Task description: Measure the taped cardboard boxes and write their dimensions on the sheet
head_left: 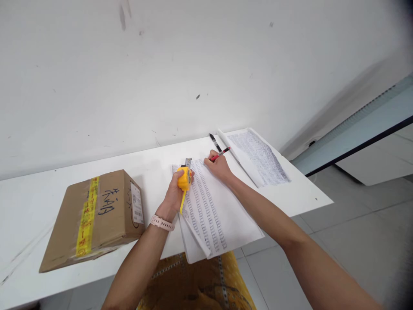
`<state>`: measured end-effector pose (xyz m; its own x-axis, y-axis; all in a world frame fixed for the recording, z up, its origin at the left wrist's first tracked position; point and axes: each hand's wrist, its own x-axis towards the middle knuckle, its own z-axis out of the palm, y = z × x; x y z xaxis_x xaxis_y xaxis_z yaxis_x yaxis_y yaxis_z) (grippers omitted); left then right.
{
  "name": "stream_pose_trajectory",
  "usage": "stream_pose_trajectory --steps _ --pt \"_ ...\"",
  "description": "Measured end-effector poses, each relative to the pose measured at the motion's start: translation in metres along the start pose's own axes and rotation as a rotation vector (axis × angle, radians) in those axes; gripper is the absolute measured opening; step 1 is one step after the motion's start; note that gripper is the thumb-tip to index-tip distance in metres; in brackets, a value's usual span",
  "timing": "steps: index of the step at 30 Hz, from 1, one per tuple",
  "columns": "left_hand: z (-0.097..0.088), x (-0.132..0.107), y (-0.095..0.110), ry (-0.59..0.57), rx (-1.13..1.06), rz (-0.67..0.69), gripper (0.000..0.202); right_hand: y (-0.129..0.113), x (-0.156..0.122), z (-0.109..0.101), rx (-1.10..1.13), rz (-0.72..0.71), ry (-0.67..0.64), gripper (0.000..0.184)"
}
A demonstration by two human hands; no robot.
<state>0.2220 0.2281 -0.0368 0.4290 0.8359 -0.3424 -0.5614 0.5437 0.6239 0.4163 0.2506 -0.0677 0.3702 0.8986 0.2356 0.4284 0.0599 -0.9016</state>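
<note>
My left hand (176, 189) is closed around a yellow tape measure (184, 178), its thumb on top and a short length of blade showing. A yellow strap hangs from the case. Between the fingers of my right hand (218, 166) is a red pen (220, 154), held as for writing, with its tip hidden by the hand. That hand rests on a sheet of paper (232, 219) covered with columns of small handwritten entries. The sheet's lower left corner curls up and its near end overhangs the table edge.
A taped cardboard box (112, 211) with handwriting and a label stands left on the white table (151, 168). A black marker (214, 142) lies near the wall, beside another densely written paper (258, 155) at right. The table's right corner juts over a tiled floor (355, 219).
</note>
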Motion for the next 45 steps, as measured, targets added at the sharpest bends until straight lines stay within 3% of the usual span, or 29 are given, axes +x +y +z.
stream_pose_trajectory --steps 45 --pt "0.0004 -0.0005 -0.0004 -0.004 -0.005 0.0 0.024 -0.0022 -0.0003 -0.0018 -0.056 -0.016 0.014 0.023"
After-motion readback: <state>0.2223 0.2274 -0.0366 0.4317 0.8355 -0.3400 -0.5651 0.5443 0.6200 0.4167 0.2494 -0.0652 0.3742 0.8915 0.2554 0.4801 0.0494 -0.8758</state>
